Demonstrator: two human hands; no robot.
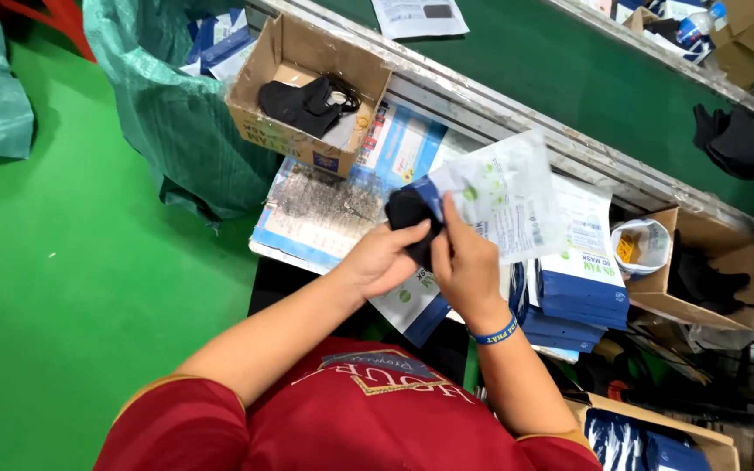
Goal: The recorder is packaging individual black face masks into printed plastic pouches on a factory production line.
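- I see a green floor (63,262) and a green conveyor belt (569,70) along the top edge.
- My left hand (386,257) pinches a black mask (407,214); my right hand (464,262) grips a white pouch (508,196).

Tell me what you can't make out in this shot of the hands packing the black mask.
Head view only:
- black mask: mostly hidden by left hand and right hand.
- clear pouch: motion-blurred, opening unclear.
- right cardboard box: its dark contents too shadowed to identify.
- bottom box: cut off by edge.
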